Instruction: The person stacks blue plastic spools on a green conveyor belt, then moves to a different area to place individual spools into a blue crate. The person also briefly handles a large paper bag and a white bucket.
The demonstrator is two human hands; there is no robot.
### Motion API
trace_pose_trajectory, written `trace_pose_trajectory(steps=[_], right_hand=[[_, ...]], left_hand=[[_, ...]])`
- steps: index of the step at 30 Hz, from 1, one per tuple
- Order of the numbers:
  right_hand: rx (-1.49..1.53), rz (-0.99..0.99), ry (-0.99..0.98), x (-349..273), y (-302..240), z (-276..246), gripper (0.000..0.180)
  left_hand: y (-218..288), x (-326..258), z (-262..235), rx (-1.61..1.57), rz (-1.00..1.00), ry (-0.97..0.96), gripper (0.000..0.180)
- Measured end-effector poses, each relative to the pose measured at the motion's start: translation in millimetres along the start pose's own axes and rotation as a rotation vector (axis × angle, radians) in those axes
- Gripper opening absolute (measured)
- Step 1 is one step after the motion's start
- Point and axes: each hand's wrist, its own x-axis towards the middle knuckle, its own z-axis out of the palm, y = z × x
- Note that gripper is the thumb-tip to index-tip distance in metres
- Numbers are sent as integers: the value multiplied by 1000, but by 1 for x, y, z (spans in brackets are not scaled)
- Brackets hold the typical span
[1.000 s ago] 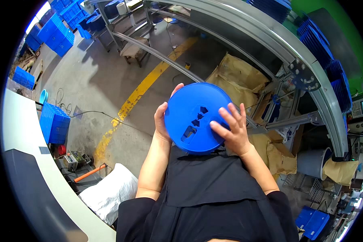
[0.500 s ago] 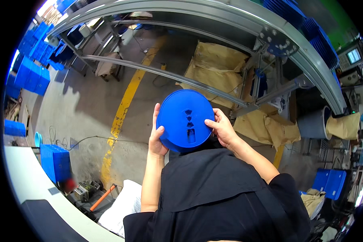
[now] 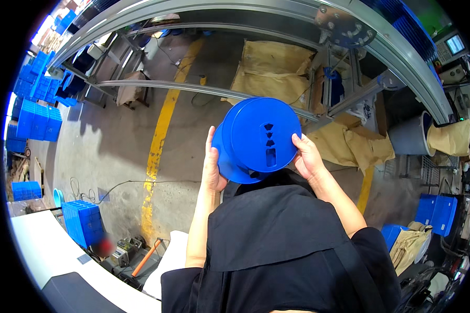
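A round blue plastic disc (image 3: 248,134), like a lid, has a column of small dark cutouts and a rounded slot. Behind it, to the left and below, shows another blue round plastic part (image 3: 226,159); I cannot tell whether the two are joined. My left hand (image 3: 213,166) grips the left part at its outer side, thumb and fingers along it. My right hand (image 3: 309,160) pinches the disc's right rim, thumb on top, other fingers partly hidden. Both are held up in front of my dark clothing, above the floor.
A metal frame (image 3: 193,87) runs across ahead, with brown sheets (image 3: 274,68) under it. A white table (image 3: 42,237) curves along the left, near a blue crate (image 3: 83,223). A grey bin (image 3: 410,134) stands at right. A yellow line (image 3: 159,135) marks the floor.
The disc has moved right and slightly up, and is tilted. More of the blue part behind it shows at the left. My right hand has moved right with the disc's rim.
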Motion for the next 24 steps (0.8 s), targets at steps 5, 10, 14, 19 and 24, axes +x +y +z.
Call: trace_pose_trajectory(steps=[5,10,14,19,24], right_hand=[[-293,-10,74,-24,-11,-13,22],[247,-233,353,-54,-36,-55,30],[602,-378,167,-103,-59,-154,29],[671,-387,23,-129,-69,-157,28],[638,-323,117,-142,-54,-161,37]], left_hand=[[-20,12,-4,84,-72,-36,76],[-45,12,7,-22,-175,-8,68],[-67,10,13,-68,-235,-7,68],[-92,4,43,-13,-300,-76,70],[-134,-8,91,75,-322,-171,76]])
